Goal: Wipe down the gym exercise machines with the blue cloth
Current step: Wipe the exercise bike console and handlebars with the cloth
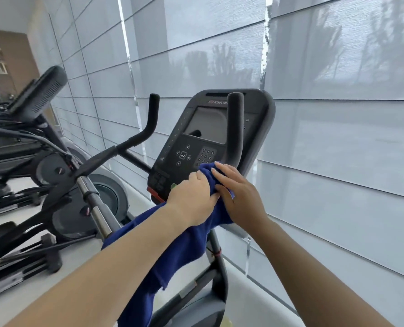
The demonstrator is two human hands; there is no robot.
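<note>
A dark exercise machine stands in front of me, its console (pixel 203 138) showing a grey screen and a keypad. Two padded handles rise by it: the left handle (pixel 152 112) and the right handle (pixel 235 128). A long blue cloth (pixel 189 246) hangs from both my hands just below the console's keypad. My left hand (pixel 192 197) is closed around the cloth's upper part. My right hand (pixel 237 193) grips the cloth's bunched top end against the base of the right handle, fingers spread over it. The cloth's lower end trails down past the machine's frame.
More black exercise machines (pixel 38 161) stand in a row to the left on a pale floor. Grey window blinds (pixel 326 114) run close along the right side and behind the console. The machine's frame and a silver bar (pixel 94 204) sit beneath my left arm.
</note>
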